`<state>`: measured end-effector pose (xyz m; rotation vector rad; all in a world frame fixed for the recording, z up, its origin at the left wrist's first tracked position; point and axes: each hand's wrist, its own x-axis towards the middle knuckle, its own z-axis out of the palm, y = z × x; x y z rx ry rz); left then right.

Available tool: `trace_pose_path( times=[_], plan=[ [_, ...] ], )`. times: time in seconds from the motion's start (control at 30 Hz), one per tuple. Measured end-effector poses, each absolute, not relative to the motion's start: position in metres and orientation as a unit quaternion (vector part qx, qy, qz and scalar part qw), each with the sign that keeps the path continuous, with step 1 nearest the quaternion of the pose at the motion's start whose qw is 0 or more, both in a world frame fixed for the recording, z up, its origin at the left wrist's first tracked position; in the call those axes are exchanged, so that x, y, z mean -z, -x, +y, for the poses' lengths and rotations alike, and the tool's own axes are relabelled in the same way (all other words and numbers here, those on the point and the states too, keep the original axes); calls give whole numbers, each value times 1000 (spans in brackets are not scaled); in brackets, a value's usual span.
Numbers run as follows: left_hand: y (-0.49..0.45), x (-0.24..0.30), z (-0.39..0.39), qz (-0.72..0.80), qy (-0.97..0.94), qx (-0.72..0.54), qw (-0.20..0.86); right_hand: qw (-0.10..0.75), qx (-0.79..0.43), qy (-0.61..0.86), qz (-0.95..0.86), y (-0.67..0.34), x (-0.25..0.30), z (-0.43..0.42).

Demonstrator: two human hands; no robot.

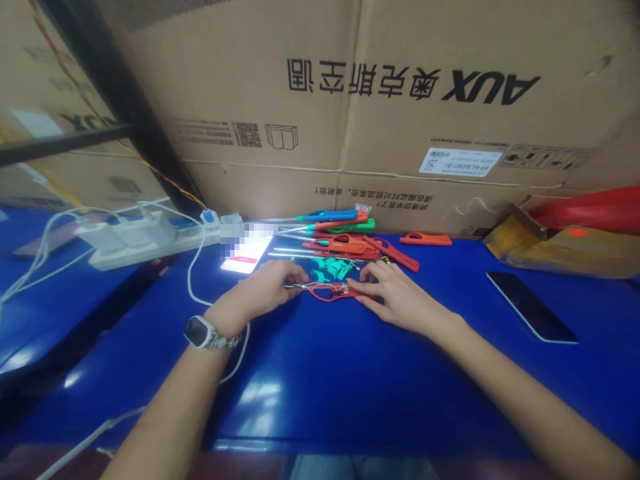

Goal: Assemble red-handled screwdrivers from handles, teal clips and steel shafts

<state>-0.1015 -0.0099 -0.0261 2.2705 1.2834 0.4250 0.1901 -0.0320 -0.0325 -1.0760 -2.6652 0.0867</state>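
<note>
A red long-reach lighter (326, 296) with an opened handle lies on the blue table, a thin white wire showing along it. My left hand (274, 288) pinches its metal tube end. Over the handle's other end, my right hand (393, 292) has its fingers closed on the red body. Small green plastic parts (334, 269) form a pile just beyond my fingers. Behind them lie several long lighters, among them an orange one (350, 248), a blue one (330, 216) and a green one (364, 227). A loose red handle shell (425, 239) rests to their right.
A lit phone (246, 261) lies left of the lighters, near a white power strip (150, 243) with plugs and cables. On the right are a dark phone (531, 308) and a torn cardboard box (565, 253). A large carton (320, 133) stands along the back.
</note>
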Motion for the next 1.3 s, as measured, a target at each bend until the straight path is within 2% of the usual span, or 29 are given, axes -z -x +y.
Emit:
trace_pose_path(
  times=[0.27,0.53,0.73,1.03,1.3],
  plan=[
    [106,31,-6,444,-840,-174,258,161,-18,376,-913,-160,16,-35],
    [112,36,-3,484,-818,-165,263,162,-66,372,-912,-105,30,-17],
    [106,26,-8,458,-839,-184,228,229,-98,372,-894,-104,47,-16],
    [106,30,-7,481,-814,-194,261,324,-213,357,-850,-106,57,-9],
    [101,24,-8,442,-857,-190,182,338,-208,345,-851,-106,59,-7]
  ],
)
